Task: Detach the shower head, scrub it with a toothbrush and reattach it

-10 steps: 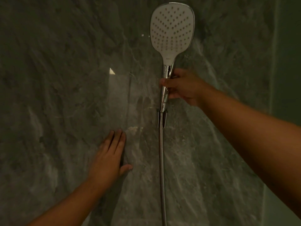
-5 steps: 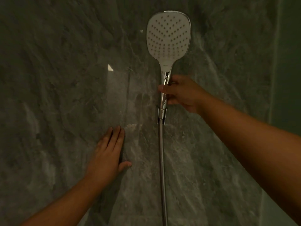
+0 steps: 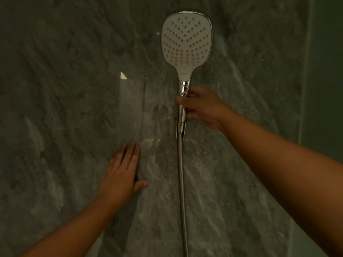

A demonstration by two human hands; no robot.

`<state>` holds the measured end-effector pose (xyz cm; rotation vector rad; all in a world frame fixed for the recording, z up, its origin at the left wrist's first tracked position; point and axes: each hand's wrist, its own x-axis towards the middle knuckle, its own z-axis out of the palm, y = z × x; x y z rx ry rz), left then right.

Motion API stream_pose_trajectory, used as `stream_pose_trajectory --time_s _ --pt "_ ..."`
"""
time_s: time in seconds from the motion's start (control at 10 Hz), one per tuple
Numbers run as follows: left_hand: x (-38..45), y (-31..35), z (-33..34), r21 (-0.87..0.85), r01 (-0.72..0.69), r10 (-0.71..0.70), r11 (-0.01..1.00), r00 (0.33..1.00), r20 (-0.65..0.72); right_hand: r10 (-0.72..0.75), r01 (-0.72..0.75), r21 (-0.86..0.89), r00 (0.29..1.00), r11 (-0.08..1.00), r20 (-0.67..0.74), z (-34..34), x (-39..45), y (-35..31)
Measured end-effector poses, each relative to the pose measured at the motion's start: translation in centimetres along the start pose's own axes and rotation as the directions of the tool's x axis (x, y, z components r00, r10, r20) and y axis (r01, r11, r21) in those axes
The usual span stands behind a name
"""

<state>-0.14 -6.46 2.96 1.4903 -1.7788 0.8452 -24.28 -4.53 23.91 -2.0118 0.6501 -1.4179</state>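
Gripping the chrome handle of the shower head: right hand, fingers curled round it from the right, fingertips wrapping to the front-left; palm side hidden. Left hand lies flat on the marble wall, fingers straight and together, thumb out to the right; holds nothing.

Shower head: white square-ish face w/ nozzle dots, chrome rim, upright, top centre of view. Handle base sits in the wall bracket, just below the right hand. Metal hose drops straight down from the bracket, cut off at bottom edge.

Hard to make out: v. dim light. Small grey print on the white neck below the nozzles, too small to read. How the bracket fixes to the wall is not visible. Both forearms cut off by frame edges, right arm filling the lower-right corner. Small bright triangular glint on wall, left of the head; vertical panel seam just right of it. Greenish flat surface at far right, blurred.
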Motion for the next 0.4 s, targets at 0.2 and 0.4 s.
stream_pose_trajectory --time_s 0.2,0.4 --pt "-0.1 0.1 -0.8 -0.013 0.004 -0.003 1.0 0.999 0.048 0.046 -0.046 0.037 0.999 0.998 0.01 0.4 -1.7 -0.7" --pt "-4.3 0.0 -3.7 -0.258 0.132 -0.151 0.957 0.987 -0.055 0.109 -0.083 0.095 0.943 0.992 -0.314 0.2 -11.6 1.3"
